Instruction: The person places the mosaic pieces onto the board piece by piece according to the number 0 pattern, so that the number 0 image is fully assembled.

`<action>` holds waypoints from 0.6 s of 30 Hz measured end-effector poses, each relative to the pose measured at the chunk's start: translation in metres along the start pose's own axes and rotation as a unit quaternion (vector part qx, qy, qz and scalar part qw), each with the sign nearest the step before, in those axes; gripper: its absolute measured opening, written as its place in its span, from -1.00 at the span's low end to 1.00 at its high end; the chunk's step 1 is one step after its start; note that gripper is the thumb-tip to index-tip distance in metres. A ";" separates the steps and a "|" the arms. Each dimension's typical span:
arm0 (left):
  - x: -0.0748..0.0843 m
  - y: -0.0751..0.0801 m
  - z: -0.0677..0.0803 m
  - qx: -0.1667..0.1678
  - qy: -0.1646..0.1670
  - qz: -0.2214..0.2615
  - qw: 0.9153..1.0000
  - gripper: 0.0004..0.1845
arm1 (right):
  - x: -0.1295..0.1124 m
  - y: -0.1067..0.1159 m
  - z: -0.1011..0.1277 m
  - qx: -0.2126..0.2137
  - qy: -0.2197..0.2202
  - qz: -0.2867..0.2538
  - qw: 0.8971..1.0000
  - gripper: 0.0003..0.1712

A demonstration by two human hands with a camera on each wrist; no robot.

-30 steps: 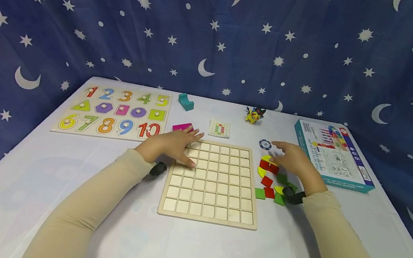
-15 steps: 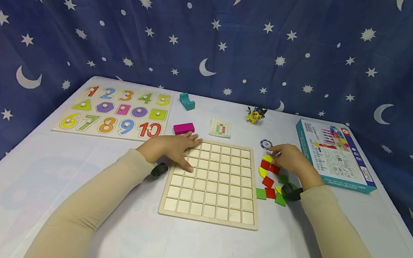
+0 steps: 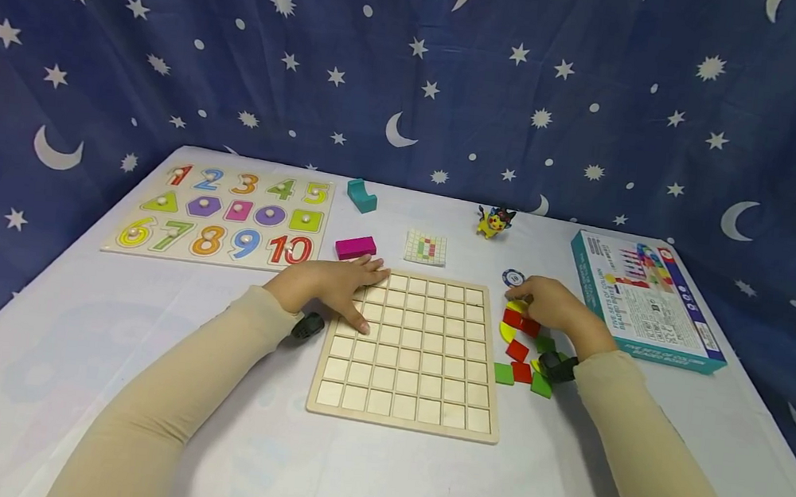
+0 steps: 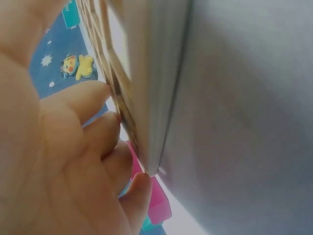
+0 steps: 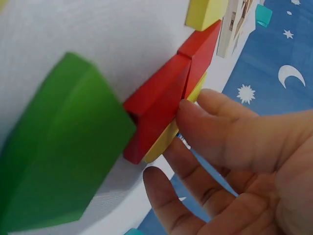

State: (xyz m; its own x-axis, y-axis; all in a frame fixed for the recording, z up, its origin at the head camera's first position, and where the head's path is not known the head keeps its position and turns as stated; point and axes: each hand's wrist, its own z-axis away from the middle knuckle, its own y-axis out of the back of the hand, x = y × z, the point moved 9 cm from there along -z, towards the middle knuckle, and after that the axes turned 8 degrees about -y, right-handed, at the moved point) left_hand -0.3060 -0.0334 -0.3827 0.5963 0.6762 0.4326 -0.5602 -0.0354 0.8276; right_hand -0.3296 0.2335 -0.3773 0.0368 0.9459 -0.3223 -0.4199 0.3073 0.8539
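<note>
A wooden grid board [image 3: 416, 362] lies in front of me with bare cells. My left hand [image 3: 337, 287] rests flat on its far left corner, fingers straight; in the left wrist view the fingertips [image 4: 98, 122] lie against the board's edge [image 4: 156, 73]. A loose heap of red [image 3: 519, 321], yellow [image 3: 505, 332] and green [image 3: 503, 373] pieces lies just right of the board. My right hand [image 3: 551, 303] hovers low over the heap's far end. In the right wrist view the thumb [image 5: 205, 117] touches the side of a red piece [image 5: 161, 103] beside a green piece [image 5: 58, 142]; the other fingers are spread and hold nothing.
A number puzzle [image 3: 221, 215] lies at the far left. A pink block [image 3: 355, 247], teal block [image 3: 360, 195], pattern card [image 3: 425, 247], small yellow toy figure [image 3: 492, 222] and round chip [image 3: 513, 278] sit beyond the board. A game box [image 3: 645, 300] lies at the right.
My right hand has lowered and shifted slightly left onto the red pieces at the heap's far end. The left hand has stayed on the board's corner.
</note>
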 end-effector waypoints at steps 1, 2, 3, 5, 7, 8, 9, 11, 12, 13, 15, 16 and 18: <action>0.000 0.000 0.000 -0.001 0.000 0.000 1.000 0.12 | -0.002 0.000 0.000 0.000 0.004 0.003 1.000 -0.48; -0.001 0.000 0.000 -0.001 -0.001 0.001 1.000 0.12 | -0.003 0.000 0.000 0.000 0.007 0.005 1.000 -0.48; -0.001 0.000 0.000 -0.002 -0.002 0.001 1.000 0.13 | -0.003 -0.001 -0.001 -0.001 0.008 0.007 1.000 -0.48; 0.000 -0.001 0.000 -0.002 -0.004 0.000 1.000 0.14 | -0.005 -0.001 0.000 -0.002 0.010 0.010 1.000 -0.47; -0.001 -0.001 -0.001 -0.003 -0.003 0.000 1.000 0.14 | -0.005 -0.001 0.000 -0.004 0.008 0.007 1.000 -0.47; -0.001 -0.001 -0.001 -0.003 -0.003 0.000 1.000 0.14 | -0.004 -0.001 0.000 -0.005 0.007 0.006 1.000 -0.46; -0.001 -0.002 -0.001 -0.003 -0.003 0.000 1.000 0.14 | -0.004 -0.001 0.000 -0.005 0.005 0.005 1.000 -0.46; -0.001 -0.002 0.000 -0.003 -0.002 0.001 1.000 0.14 | -0.005 -0.001 0.000 -0.003 0.008 0.006 1.000 -0.48; -0.001 -0.002 0.000 -0.003 -0.001 0.001 1.000 0.14 | -0.005 0.000 0.000 -0.001 0.009 0.007 1.000 -0.49; -0.001 -0.002 0.000 -0.003 -0.001 0.002 1.000 0.14 | -0.005 0.000 0.000 0.000 0.009 0.008 1.000 -0.51; 0.000 -0.002 0.000 -0.002 0.000 0.003 1.000 0.14 | -0.005 0.001 0.000 0.005 0.012 0.012 1.000 -0.55; 0.000 -0.002 0.000 -0.002 0.000 0.004 1.000 0.13 | -0.005 0.001 0.000 0.006 0.012 0.013 1.000 -0.57; 0.000 -0.002 0.000 -0.001 -0.001 0.006 1.000 0.13 | -0.004 0.002 0.000 0.006 0.008 0.013 1.000 -0.60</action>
State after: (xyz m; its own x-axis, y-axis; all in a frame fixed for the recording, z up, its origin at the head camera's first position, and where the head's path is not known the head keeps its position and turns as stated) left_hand -0.3051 -0.0339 -0.3843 0.5905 0.6750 0.4424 -0.5683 -0.0414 0.8218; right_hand -0.3307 0.2303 -0.3744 0.0113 0.9516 -0.3072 -0.4089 0.2847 0.8670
